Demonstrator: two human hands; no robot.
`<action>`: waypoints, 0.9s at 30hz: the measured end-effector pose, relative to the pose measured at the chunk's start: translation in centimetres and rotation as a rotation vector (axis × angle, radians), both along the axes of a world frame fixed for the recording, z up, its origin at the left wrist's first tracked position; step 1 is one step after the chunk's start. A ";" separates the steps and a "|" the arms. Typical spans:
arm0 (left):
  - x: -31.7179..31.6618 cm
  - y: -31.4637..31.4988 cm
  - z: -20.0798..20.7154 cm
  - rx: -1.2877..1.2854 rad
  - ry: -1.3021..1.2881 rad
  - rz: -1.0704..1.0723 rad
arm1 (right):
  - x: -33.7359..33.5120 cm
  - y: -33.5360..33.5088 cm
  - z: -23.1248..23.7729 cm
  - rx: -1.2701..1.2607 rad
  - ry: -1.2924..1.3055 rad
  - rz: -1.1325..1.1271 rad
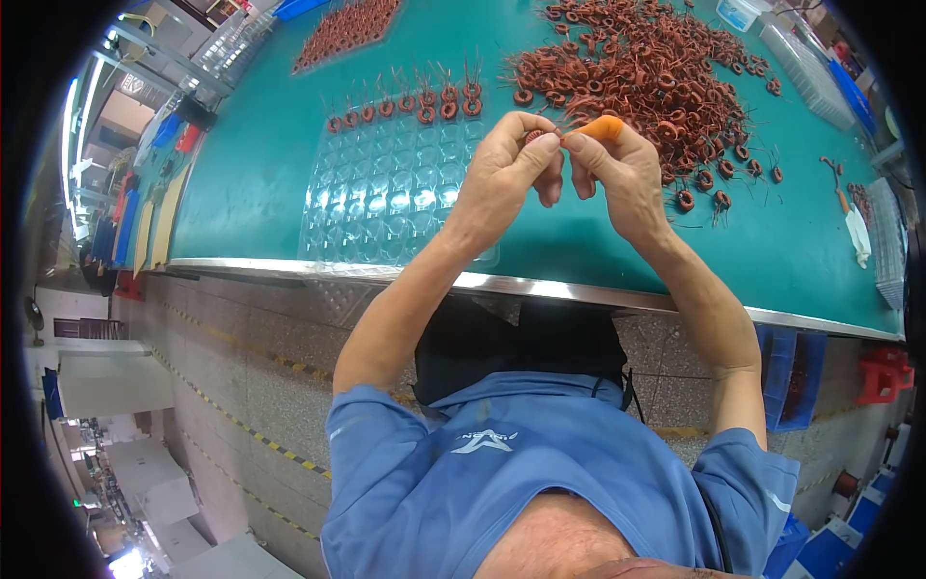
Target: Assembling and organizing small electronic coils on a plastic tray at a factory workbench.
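Observation:
Over the green table, my two hands meet at a small copper-wound toroidal coil (534, 137). My left hand (503, 179) is closed and pinches the coil between thumb and fingers. Also closed, my right hand (625, 183) has its fingertips at the coil's wire end; an orange finger cot (602, 127) covers its index finger. The fingertips partly hide the coil and wire. Left of my hands lies a clear plastic tray (362, 207) with round pockets. Several ring coils (424, 101) stand in its far rows, wire leads pointing up.
A large heap of copper coils (666, 92) spreads beyond my right hand, with loose ones near its edge. At the far left is a filled tray (345, 37). A white-wrapped tool (856, 232) and stacked clear trays (889, 241) lie far right. The table's metal edge (540, 287) runs before me.

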State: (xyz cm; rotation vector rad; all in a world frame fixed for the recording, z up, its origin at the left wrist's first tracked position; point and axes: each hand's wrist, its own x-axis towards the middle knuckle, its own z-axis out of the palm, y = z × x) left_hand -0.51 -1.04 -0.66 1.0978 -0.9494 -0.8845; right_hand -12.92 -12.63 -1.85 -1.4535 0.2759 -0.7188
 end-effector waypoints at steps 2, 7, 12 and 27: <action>0.3 0.2 0.0 0.010 -0.102 0.040 | 0.1 -0.5 -0.5 0.014 0.037 0.017; 0.6 0.8 -0.1 0.057 -0.022 0.006 | 0.3 -0.4 0.0 0.347 -0.080 0.104; 0.6 1.4 -0.4 0.107 -0.048 0.041 | 0.4 -1.3 -0.8 0.288 -0.019 0.075; 15.5 4.5 -2.1 0.079 -0.536 0.732 | -0.5 -5.4 -2.4 -1.334 0.689 -0.417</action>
